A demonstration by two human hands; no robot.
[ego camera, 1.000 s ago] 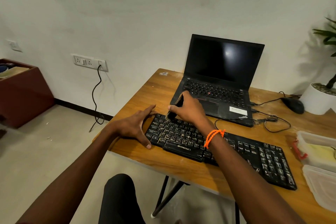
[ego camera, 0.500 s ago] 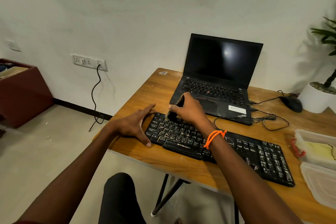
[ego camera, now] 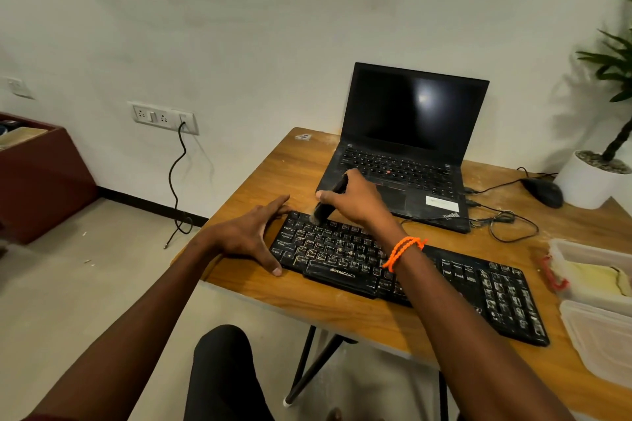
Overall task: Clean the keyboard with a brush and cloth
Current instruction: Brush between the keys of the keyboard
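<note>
Our right hand [ego camera: 359,200] grips small black brush [ego camera: 327,202], bristles on dusty black plastic keyboard's [ego camera: 403,267] top-left keys, w/ keyboard on wooden desk [ego camera: 342,311]. Left hand [ego camera: 251,236], fingers spread, braces keyboard's left end.

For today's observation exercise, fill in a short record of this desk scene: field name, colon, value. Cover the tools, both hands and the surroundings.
Item being cleaned: black keyboard, dusty keys
Tool: dark brush, bristles at the keyboard's top-left keys
Right hand: grips the brush
Left hand: fingers spread, braced on the keyboard's left end
Behind: open laptop, screen dark
Surface: wooden table
Far right: mouse, potted plant
Cloth: cannot be identified
</note>
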